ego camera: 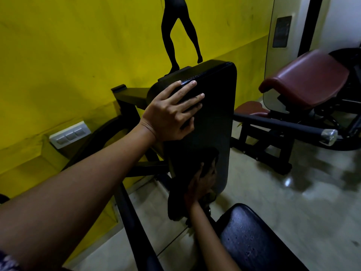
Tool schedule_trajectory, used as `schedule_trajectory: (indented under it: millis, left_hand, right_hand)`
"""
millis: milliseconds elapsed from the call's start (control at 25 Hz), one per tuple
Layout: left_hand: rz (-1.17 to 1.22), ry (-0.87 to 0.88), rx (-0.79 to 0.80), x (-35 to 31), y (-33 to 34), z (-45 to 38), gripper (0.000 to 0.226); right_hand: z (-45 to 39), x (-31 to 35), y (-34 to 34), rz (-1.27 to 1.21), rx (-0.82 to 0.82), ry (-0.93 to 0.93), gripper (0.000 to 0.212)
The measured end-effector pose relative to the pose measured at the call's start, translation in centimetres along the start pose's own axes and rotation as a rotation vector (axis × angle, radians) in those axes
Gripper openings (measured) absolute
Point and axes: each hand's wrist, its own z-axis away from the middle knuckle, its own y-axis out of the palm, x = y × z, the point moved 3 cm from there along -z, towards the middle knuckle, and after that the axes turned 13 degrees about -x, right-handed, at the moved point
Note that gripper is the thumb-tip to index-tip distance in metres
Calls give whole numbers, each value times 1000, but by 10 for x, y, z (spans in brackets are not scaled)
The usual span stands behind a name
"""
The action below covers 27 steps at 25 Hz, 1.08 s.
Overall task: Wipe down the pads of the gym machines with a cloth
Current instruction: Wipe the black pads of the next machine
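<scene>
On black back pad (213, 106): left hand (172, 112) flat, fingers spread, steadying it; right hand (201, 184) grips dark cloth (179, 196), rubbing low end.

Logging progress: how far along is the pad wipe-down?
Done: nothing can be confirmed clean. In hand: left hand steadies the black back pad; right hand presses a dark cloth on its lower part. Left: black seat pad and maroon pads of the next machine look untouched.
</scene>
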Motion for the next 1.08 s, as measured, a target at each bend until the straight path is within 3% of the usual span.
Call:
schedule_trajectory:
  millis: [160, 240, 320, 360, 440, 560, 680, 760, 880, 1080]
  left_hand:
    - [9, -12, -25, -1, 0, 1, 34]
    - [-6, -2, -20, -1, 0, 0, 34]
    - [-13, 5, -11, -1, 0, -1, 35]
    - [-10, 9, -8, -2, 0, 0, 36]
    - [-9, 21, -12, -1, 1, 1, 37]
    - [-14, 7, -22, 0, 1, 1, 37]
    - [-27, -14, -9, -3, 0, 0, 36]
    - [-42, -22, 10, -2, 0, -3, 34]
    - [-133, -26, 87, -11, 0, -4, 37]
    - [-68, 66, 320, -74, 11, 33, 54]
  right_hand:
    - [-21, -21, 6, -9, -43, -158, 70]
    - [-46, -45, 7, -47, -16, -56, 80]
    - [-68, -74, 8, -28, 58, 145, 105]
    - [-76, -83, 10, 4, 102, 162, 112]
    - [-78, -65, 9, 13, 141, -1, 103]
    - [-65, 8, 2, -182, 20, -253, 67]
    - [-64, 31, 6, -117, -51, -394, 58]
    - [-87, 4, 11, -21, 30, -295, 56]
    - [-103, -15, 0, -70, 200, -8, 54]
    - [-75, 14, -14, -110, 178, -227, 47]
